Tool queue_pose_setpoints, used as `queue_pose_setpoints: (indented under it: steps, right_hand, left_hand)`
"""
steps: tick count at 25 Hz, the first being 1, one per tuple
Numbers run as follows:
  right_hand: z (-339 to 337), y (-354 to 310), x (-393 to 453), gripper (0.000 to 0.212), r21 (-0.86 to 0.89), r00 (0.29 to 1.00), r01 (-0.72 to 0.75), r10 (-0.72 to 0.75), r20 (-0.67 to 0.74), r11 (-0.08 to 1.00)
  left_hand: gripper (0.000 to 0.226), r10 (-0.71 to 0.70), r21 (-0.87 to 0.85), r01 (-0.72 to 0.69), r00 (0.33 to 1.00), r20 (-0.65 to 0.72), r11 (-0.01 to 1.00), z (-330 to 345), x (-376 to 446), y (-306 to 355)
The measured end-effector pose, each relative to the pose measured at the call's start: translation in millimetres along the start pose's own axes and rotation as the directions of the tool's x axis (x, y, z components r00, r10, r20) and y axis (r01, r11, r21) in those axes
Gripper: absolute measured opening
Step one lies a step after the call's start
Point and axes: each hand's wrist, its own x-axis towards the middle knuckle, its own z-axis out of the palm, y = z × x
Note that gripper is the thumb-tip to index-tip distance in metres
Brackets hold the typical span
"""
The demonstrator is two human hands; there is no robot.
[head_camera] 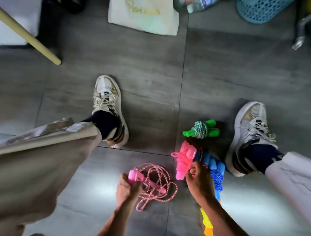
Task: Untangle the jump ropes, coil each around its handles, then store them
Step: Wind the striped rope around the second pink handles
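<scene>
Right hand (198, 179) grips coiled pink and blue ropes (186, 159); left hand (127, 188) grips a loose pink rope's handle (135, 176) above open grey floor tiles (149, 92).

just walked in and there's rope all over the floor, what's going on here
A person sitting on the grey floor is sorting jump ropes. Their left hand holds a handle of the pale pink rope, which lies in a loose tangle. Their right hand holds the bright pink rope, already coiled, beside a blue one. A green rope sits wound around its handles by the right shoe.
</scene>
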Motion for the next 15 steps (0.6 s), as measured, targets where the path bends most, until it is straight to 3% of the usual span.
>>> queue_pose_setpoints:
  steps: [2, 5, 7, 9, 10, 12, 13, 15]
  right_hand:
    - [-6.3, -9.5, -9.6, 0.034, 0.024, 0.994, -0.003, 0.001, 0.111, 1.000]
    - [-26.5, -37.1, -34.2, 0.063, 0.060, 0.982, 0.116, -0.123, 0.142, 0.991]
    - [-45.2, -64.5, -52.4, 0.072, 0.177, 0.964, 0.220, -0.241, 0.109, 0.959]
    - [-68.6, -89.5, -71.7, 0.079, 0.281, 0.944, 0.296, -0.325, 0.063, 0.913]
    - [-79.1, -97.8, -77.2, 0.069, 0.311, 0.936, 0.325, -0.350, 0.025, 0.893]
    - [-106.2, -113.3, -90.5, 0.019, 0.253, 0.917, 0.392, -0.396, -0.035, 0.885]
    - [-121.0, -121.2, -97.4, 0.011, 0.236, 0.912, 0.406, -0.407, -0.045, 0.883]
    - [-152.1, -137.1, -111.7, 0.019, 0.279, 0.900, 0.431, -0.432, -0.062, 0.858]
  left_hand:
    - [0.029, 0.093, -0.060, -0.087, 0.989, 0.114, 0.994, -4.9, -13.0, 31.1]
    - [0.041, 0.307, 0.138, -0.381, 0.875, 0.375, 0.914, -20.7, -35.6, 75.8]
    - [0.035, 0.458, 0.335, -0.578, 0.806, 0.375, 0.744, -36.6, -57.5, 106.9]
    - [0.027, 0.619, 0.483, -0.677, 0.724, 0.305, 0.555, -64.0, -94.2, 140.1]
    - [0.023, 0.678, 0.506, -0.711, 0.674, 0.294, 0.488, -80.8, -119.3, 158.9]
    - [0.015, 0.789, 0.445, -0.823, 0.517, 0.330, 0.353, -111.8, -165.9, 189.9]
    - [0.013, 0.833, 0.397, -0.874, 0.427, 0.352, 0.280, -127.6, -190.0, 203.0]
    - [0.016, 0.898, 0.289, -0.943, 0.263, 0.353, 0.163, -158.4, -234.5, 222.2]
